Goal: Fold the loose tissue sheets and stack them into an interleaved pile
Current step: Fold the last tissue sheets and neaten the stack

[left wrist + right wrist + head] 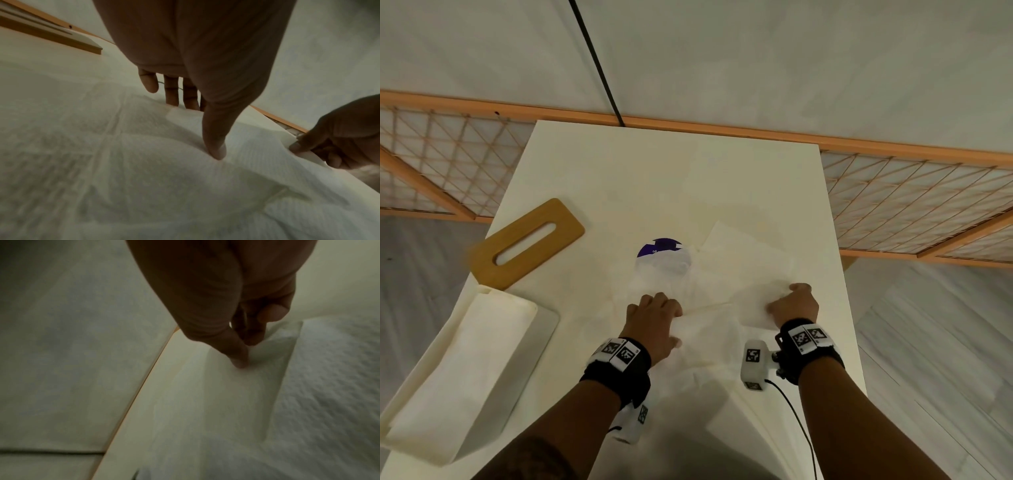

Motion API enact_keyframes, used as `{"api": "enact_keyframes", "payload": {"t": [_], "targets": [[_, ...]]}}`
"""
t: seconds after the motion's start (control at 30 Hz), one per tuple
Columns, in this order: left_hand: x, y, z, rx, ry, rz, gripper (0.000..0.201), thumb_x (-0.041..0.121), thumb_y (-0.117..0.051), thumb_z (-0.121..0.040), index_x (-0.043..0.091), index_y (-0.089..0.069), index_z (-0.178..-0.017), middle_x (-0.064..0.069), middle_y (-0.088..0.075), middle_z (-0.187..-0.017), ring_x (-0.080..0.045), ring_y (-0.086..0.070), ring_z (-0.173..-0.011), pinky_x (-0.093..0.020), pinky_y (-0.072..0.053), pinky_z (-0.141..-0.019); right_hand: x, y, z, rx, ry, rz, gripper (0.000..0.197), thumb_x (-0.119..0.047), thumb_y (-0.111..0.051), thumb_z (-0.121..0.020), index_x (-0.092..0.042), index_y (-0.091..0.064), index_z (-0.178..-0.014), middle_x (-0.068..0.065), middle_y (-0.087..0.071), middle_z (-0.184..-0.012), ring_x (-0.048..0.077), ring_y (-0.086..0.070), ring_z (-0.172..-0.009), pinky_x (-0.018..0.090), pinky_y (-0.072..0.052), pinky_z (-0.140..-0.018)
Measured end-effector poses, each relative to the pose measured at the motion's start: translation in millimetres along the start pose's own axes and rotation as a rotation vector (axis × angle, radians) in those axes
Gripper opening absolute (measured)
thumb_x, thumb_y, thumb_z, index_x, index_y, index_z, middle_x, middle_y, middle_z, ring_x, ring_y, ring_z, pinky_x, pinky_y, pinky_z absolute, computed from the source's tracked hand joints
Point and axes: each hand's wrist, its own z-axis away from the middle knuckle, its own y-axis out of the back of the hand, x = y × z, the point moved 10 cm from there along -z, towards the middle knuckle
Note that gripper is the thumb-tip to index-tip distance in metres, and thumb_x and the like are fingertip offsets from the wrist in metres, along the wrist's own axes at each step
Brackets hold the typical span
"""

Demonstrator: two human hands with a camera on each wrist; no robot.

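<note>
A loose white tissue sheet (715,346) lies spread and creased on the white table (619,164) in front of me. My left hand (674,323) rests on its left part, thumb (216,152) pressing down and straight fingers (171,95) touching the paper; their tips are hidden behind a raised fold. My right hand (782,298) pinches the sheet's right edge between thumb and fingertips (239,361), lifting a flap (273,344). More loose sheets (743,246) lie behind, overlapping. An open white box (458,370) at the left holds folded tissues.
A wooden lid with a slot (527,240) lies at the left, beyond the box. A purple round object (662,247) sits half under tissue at mid-table. The table's right edge (144,386) runs close to my right hand. A wooden lattice frame (914,205) surrounds the table.
</note>
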Motion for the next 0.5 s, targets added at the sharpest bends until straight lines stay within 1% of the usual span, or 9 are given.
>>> {"api": "enact_keyframes", "payload": {"t": [0.07, 0.13, 0.17, 0.2, 0.23, 0.3, 0.33, 0.4, 0.5], "targets": [[1.1, -1.0, -2.9, -0.027, -0.008, 0.016, 0.043, 0.043, -0.076, -0.08, 0.032, -0.052, -0.114, 0.011, -0.045, -0.119, -0.015, -0.042, -0.113, -0.037, -0.033, -0.097, 9.2, -2.9, -4.4, -0.052, -0.005, -0.048, 0.06, -0.01, -0.079, -0.081, -0.007, -0.052, -0.134, 0.015, -0.064, -0.127, 0.033, -0.062, -0.117, 0.028, -0.046, -0.088], [4.7, -2.6, -3.4, -0.052, -0.038, 0.017, 0.037, 0.038, -0.076, -0.081, 0.032, -0.049, -0.107, 0.012, -0.048, -0.115, -0.015, -0.044, -0.11, -0.038, -0.032, -0.094, 14.0, -8.4, -7.7, -0.152, 0.007, -0.099, 0.055, -0.018, -0.085, -0.076, -0.006, -0.064, -0.125, 0.012, -0.069, -0.119, 0.033, -0.066, -0.11, 0.035, -0.052, -0.097], [6.9, -2.6, -2.9, -0.057, -0.054, 0.012, 0.036, 0.036, -0.075, -0.081, 0.033, -0.048, -0.104, 0.012, -0.052, -0.111, -0.015, -0.045, -0.108, -0.038, -0.031, -0.093, 12.9, -8.5, -7.1, -0.192, 0.027, -0.148, 0.047, -0.019, -0.086, -0.075, -0.007, -0.07, -0.117, 0.011, -0.072, -0.111, 0.033, -0.068, -0.104, 0.039, -0.053, -0.097], [8.0, -3.7, -2.9, -0.061, -0.062, 0.018, 0.036, 0.033, -0.075, -0.081, 0.033, -0.046, -0.102, 0.012, -0.055, -0.107, -0.015, -0.046, -0.105, -0.038, -0.03, -0.093, 10.3, -6.1, -6.2, -0.211, 0.059, -0.193, 0.035, -0.019, -0.086, -0.076, -0.008, -0.072, -0.106, 0.009, -0.073, -0.103, 0.031, -0.069, -0.097, 0.039, -0.054, -0.092], [8.9, -4.2, -2.5, -0.065, -0.063, 0.039, 0.036, 0.03, -0.075, -0.082, 0.033, -0.046, -0.104, 0.011, -0.057, -0.106, -0.015, -0.049, -0.103, -0.038, -0.03, -0.095, 4.9, 0.5, -3.9, -0.204, 0.11, -0.236, 0.024, -0.018, -0.085, -0.078, -0.011, -0.071, -0.096, 0.006, -0.072, -0.095, 0.028, -0.068, -0.09, 0.035, -0.053, -0.085], [8.9, -7.5, -1.1, -0.108, -0.048, 0.094, 0.036, 0.024, -0.072, -0.085, 0.033, -0.048, -0.11, 0.011, -0.06, -0.108, -0.015, -0.054, -0.104, -0.037, -0.028, -0.099, -7.9, 16.6, 2.6, -0.152, 0.236, -0.315, 0.019, -0.021, -0.084, -0.08, -0.016, -0.068, -0.087, 0.0, -0.068, -0.083, 0.019, -0.061, -0.077, 0.029, -0.047, -0.073], [9.0, -9.9, -0.2, -0.139, -0.049, 0.103, 0.035, 0.021, -0.07, -0.087, 0.034, -0.051, -0.113, 0.012, -0.06, -0.11, -0.014, -0.055, -0.106, -0.037, -0.027, -0.099, -11.4, 20.3, 6.0, -0.156, 0.28, -0.352, 0.019, -0.022, -0.084, -0.08, -0.016, -0.067, -0.086, -0.002, -0.065, -0.079, 0.016, -0.058, -0.072, 0.027, -0.044, -0.069], [11.7, -12.5, 2.0, -0.191, -0.084, 0.062, 0.03, 0.018, -0.064, -0.091, 0.032, -0.057, -0.117, 0.012, -0.058, -0.112, -0.015, -0.056, -0.107, -0.038, -0.027, -0.096, -19.1, 23.0, 16.8, -0.182, 0.339, -0.409, 0.019, -0.025, -0.084, -0.081, -0.018, -0.067, -0.086, -0.004, -0.063, -0.076, 0.013, -0.056, -0.07, 0.026, -0.044, -0.069], [13.8, -12.0, 5.9, -0.218, -0.121, 0.058, 0.031, 0.005, -0.057, -0.086, 0.033, -0.062, -0.1, 0.013, -0.055, -0.106, -0.012, -0.055, -0.099, -0.035, -0.026, -0.09, -23.2, 34.9, 21.6, -0.116, 0.365, -0.561, 0.017, -0.028, -0.081, -0.084, -0.022, -0.067, -0.092, -0.001, -0.066, -0.083, 0.016, -0.059, -0.077, 0.032, -0.047, -0.074]]}}
